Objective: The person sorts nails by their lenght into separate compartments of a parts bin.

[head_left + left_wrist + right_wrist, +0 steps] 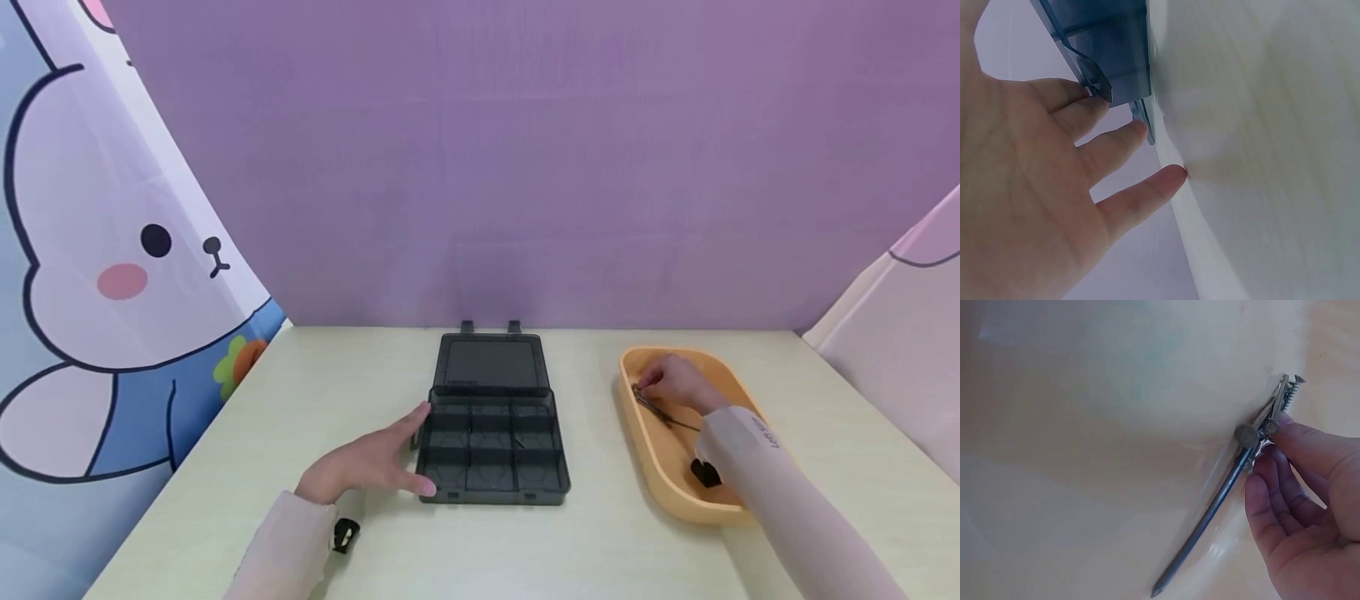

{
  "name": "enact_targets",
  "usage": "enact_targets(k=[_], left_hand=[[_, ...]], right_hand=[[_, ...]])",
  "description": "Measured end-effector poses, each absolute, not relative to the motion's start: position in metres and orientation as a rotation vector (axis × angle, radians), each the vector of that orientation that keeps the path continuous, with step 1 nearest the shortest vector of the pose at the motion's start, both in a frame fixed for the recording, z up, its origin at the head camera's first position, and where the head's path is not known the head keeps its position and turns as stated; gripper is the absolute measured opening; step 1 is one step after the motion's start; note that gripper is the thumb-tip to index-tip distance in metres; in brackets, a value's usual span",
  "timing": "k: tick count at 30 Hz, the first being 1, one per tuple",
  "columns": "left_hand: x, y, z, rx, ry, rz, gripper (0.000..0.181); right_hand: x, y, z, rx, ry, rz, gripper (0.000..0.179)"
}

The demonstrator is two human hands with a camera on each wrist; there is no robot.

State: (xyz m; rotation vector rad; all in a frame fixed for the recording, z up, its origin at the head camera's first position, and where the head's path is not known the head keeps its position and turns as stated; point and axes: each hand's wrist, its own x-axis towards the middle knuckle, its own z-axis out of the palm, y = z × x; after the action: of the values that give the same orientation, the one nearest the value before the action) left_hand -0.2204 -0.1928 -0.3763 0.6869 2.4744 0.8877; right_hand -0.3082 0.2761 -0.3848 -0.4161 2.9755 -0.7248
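Observation:
My left hand (375, 458) spreads its fingers along the left side of a dark translucent compartment box (491, 497), thumb at its front left corner. In the left wrist view, some fingertips touch the box's side near a latch (1094, 80); the little finger reaches the table. The box's lid (491, 364) is folded back. A small thin piece (520, 442) lies in a right-hand compartment. Over at the right, my right hand (678, 383) reaches into a yellow tray (651, 467), thumb and curled fingers pinching a nail (1270, 428) within a small heap. A long dark nail (1200, 525) and a screw (1294, 390) lie there too.
A pale table (360, 367) carries the box and the tray. A purple backdrop (480, 167) rises behind it. Printed cloth with a cartoon figure (90, 250) hangs at the left, and pale cloth (900, 350) at the right.

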Motion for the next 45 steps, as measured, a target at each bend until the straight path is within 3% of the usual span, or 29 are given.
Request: enact_targets(k=[11, 45], left_hand=[[-0.221, -0.193, -0.379, 0.665, 2.471, 0.883, 0.117], [-0.221, -0.191, -0.379, 0.635, 2.503, 0.851, 0.115]], right_hand=[[-0.309, 0.282, -0.385, -0.427, 2.916, -0.788, 0.009], [-0.287, 0.275, -0.325, -0.381, 2.86, -0.95, 0.018]])
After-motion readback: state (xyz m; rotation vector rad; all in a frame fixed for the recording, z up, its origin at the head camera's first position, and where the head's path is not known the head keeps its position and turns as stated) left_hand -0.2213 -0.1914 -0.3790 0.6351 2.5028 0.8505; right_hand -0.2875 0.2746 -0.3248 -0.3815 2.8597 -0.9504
